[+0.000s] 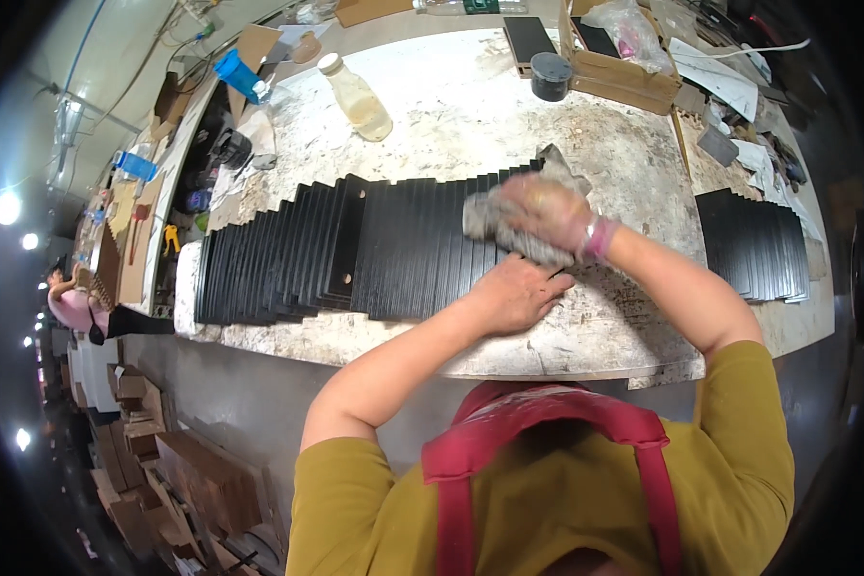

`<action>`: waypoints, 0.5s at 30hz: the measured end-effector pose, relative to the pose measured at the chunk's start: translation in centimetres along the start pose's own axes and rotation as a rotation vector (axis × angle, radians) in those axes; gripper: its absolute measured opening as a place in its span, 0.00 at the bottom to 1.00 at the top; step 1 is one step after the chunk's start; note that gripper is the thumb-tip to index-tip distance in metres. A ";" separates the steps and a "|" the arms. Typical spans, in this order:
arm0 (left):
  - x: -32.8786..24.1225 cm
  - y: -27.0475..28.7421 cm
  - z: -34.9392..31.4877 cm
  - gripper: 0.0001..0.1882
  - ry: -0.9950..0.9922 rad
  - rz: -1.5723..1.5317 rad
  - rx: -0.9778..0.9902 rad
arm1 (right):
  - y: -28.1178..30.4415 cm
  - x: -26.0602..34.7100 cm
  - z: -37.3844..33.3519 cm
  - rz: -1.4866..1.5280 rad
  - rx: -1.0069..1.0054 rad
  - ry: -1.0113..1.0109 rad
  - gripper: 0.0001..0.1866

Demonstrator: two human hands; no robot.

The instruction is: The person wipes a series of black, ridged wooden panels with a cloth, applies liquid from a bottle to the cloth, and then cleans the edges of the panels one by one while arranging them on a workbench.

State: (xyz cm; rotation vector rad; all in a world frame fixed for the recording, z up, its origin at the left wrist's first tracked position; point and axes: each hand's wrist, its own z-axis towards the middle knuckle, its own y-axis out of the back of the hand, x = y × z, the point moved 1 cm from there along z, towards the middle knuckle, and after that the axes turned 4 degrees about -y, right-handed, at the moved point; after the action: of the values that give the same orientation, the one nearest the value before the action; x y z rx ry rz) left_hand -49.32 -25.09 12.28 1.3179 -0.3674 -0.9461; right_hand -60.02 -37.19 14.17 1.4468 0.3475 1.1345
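Long black panels point(413, 245) lie overlapping in a row across the worktable. My right hand point(550, 209), in a stained glove with a pink cuff, is closed on a crumpled grey rag point(509, 226) and presses it over the row's right end; the hand is slightly blurred. Just nearer to me, my bare left hand point(518, 296) has its fingers bent at the near end of the panels there. A dark edge shows between its thumb and fingers, and the panel it belongs to is mostly hidden under the rag and hands.
A second fanned stack of black panels point(754, 245) lies at the right. Farther back stand a clear bottle point(355, 99), a dark round tub point(550, 77) and a cardboard box point(624, 82). The whitish worktable point(634, 341) is stained. At far left another person point(77, 307) stands.
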 end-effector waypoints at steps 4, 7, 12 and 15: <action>0.3 -0.7 1.1 0.14 -0.043 -0.044 -0.030 | 2.7 -6.9 6.1 -0.178 -0.194 -0.209 0.13; 0.9 -0.6 -0.3 0.14 -0.007 -0.060 -0.036 | 4.7 0.0 7.8 -0.117 -0.087 -0.159 0.13; 0.8 -3.1 -1.1 0.15 0.097 -0.410 -0.113 | -2.1 6.5 3.3 -0.133 0.112 0.221 0.26; 0.6 -1.3 0.2 0.13 -0.068 -0.126 -0.153 | -3.9 -2.0 7.7 -0.039 -0.217 0.076 0.21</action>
State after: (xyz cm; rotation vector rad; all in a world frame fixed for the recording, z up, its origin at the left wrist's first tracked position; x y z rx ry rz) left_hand -49.63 -25.59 10.98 1.1812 -0.2608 -1.1048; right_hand -53.40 -42.24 11.23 1.2043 0.2944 1.1605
